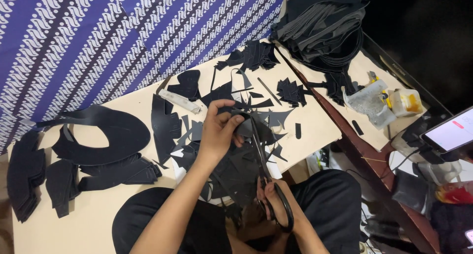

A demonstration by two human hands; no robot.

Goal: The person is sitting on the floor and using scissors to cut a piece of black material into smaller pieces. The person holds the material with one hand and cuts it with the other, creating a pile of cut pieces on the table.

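My left hand point(219, 130) pinches a small black piece of sheet material point(248, 127) above the table's near edge. In my right hand point(278, 204), low over my lap, are black-handled scissors point(261, 160) whose blades point up and reach the held piece. Black offcuts point(256, 106) lie scattered on the cream tabletop point(315, 126) all around the held piece.
Large curved black cut pieces point(103, 135) and stacked shapes point(24, 175) lie at the left. A pile of black sheets point(325, 22) sits at the back right. A glue container point(406, 102) and plastic bag point(369, 103) stand at right, next to a lit phone point(451, 133). Blue patterned cloth point(98, 37) hangs behind.
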